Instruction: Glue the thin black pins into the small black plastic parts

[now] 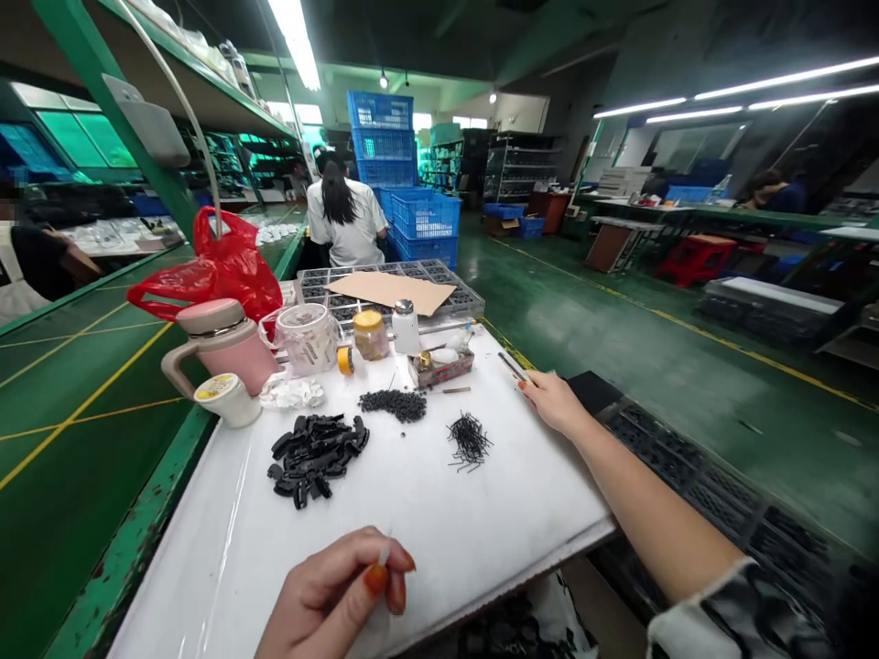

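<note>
My left hand point(343, 586) is over the front of the white table, thumb and fingers pinched around a small whitish, translucent piece point(384, 554) whose kind I cannot make out. At the table's right edge, my right hand point(553, 401) grips metal tweezers point(514, 368) that point away to the left. Nearest to that hand lies a pile of thin black bent pins point(469, 441). Beyond my left hand is a heap of black curved plastic parts point(317, 458). Behind it sits a pile of tiny black pieces point(395, 405).
A pink mug point(233, 352), white tub point(230, 400), clear plastic jar point(307, 337), yellow-lidded jar point(371, 337) and white bottle point(406, 329) line the table's back. A red bag point(230, 270) stands behind. Black crates point(687, 467) flank the right. A person point(345, 215) sits ahead by blue crates point(422, 220).
</note>
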Demonstrator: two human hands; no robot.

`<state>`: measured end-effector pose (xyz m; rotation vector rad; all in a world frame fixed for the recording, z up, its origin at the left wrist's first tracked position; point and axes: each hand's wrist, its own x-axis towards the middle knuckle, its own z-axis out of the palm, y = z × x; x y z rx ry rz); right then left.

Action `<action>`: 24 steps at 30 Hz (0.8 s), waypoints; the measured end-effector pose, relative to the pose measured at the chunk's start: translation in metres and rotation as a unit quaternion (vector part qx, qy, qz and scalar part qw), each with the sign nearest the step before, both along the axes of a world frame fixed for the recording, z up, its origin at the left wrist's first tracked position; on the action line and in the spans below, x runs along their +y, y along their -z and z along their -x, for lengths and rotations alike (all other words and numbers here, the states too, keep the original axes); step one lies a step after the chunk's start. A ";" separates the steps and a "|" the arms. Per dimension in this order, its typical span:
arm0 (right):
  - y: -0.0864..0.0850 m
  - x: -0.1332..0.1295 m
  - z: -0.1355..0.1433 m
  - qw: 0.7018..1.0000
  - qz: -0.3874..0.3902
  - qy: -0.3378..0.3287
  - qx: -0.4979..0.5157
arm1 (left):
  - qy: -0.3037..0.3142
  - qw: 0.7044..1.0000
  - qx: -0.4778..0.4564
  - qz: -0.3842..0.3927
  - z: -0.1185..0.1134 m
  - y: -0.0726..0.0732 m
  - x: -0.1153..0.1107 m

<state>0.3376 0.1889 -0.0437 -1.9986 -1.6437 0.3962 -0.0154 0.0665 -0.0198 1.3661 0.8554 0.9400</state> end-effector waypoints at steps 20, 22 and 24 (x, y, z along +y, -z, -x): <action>-0.036 -0.039 0.101 0.873 0.037 -0.456 0.170 | -0.067 0.980 0.006 -0.188 -0.031 -0.035 0.037; -0.037 -0.052 0.128 0.852 0.046 -0.476 0.214 | -0.056 0.968 0.035 -0.244 -0.039 -0.035 0.040; -0.038 -0.050 0.145 0.844 0.059 -0.459 0.271 | -0.076 0.954 0.052 -0.286 -0.035 -0.037 0.047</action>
